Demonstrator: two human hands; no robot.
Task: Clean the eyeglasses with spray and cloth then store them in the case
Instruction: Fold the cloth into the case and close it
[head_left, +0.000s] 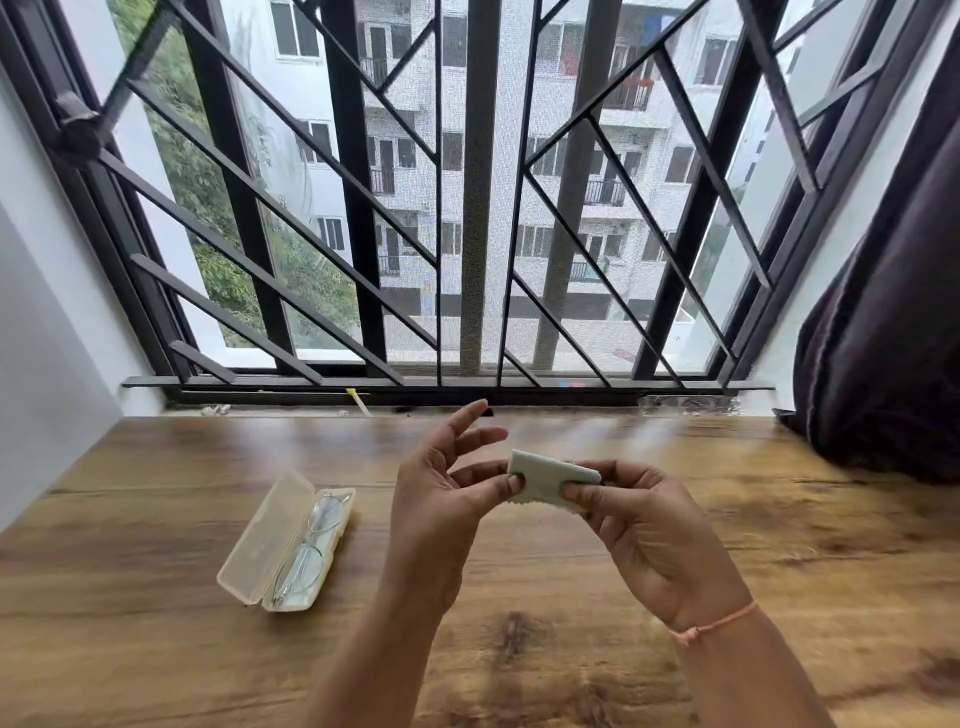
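A small cloth (553, 480), pale greenish-white and folded into a short strip, is held up in the air above the wooden counter (156, 519), stretched between both hands. Its lower edge is cut in a fine zigzag, and its top left corner stands up. The left hand (441, 499) has its grip on the cloth's left end, thumb and one finger pinching it while the other fingers fan out upward. The right hand (654, 525) has its grip on the right end, thumb on top and curled fingers behind; a thin orange thread (714, 621) circles that wrist. To the left of the hands, a translucent cream case (260, 540) lies open on the counter with its lid flat. The eyeglasses (311, 535), thin-rimmed with rounded lenses, lie folded in its tray half.
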